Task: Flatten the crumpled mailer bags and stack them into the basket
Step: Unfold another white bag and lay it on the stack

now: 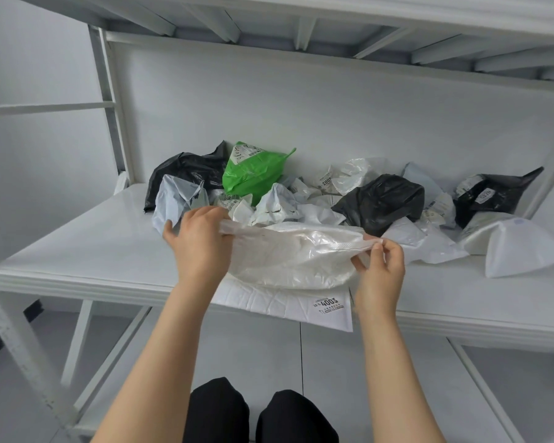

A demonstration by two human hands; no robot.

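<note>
On my feed both hands were up at the front edge of the white shelf (77, 244), working one translucent white mailer bag (288, 260). Left hand (199, 241) gripped the bag's left end, fingers curled over the bunched plastic. Right hand (379, 266) pinched the right end between thumb and fingertips. The bag was stretched between them, top edge pulled fairly taut, body sagging in a rounded belly, raised just above the shelf.

Right under it I saw a flattened white mailer (279, 306) lying on the shelf, its near edge hanging over the shelf lip, with a printed label (328, 305) reading 4003 at its near right corner.

Behind the hands sat the crumpled pile against the back wall: a green mailer (256, 174) with a label on top, a black bag (186, 174) to its left, a pale grey mailer (176, 199) in front of that one, touching the left hand's fingers or just behind them, couldn't tell which. Another black bag (381, 199) sat mid-pile, and a third black bag (493, 196) far right, with several white crumpled ones between. A puffed white mailer (522, 251) stood at the right end of the shelf, nearer the front

Person's knees in black trousers (218, 410) showed at the bottom of the frame
</note>
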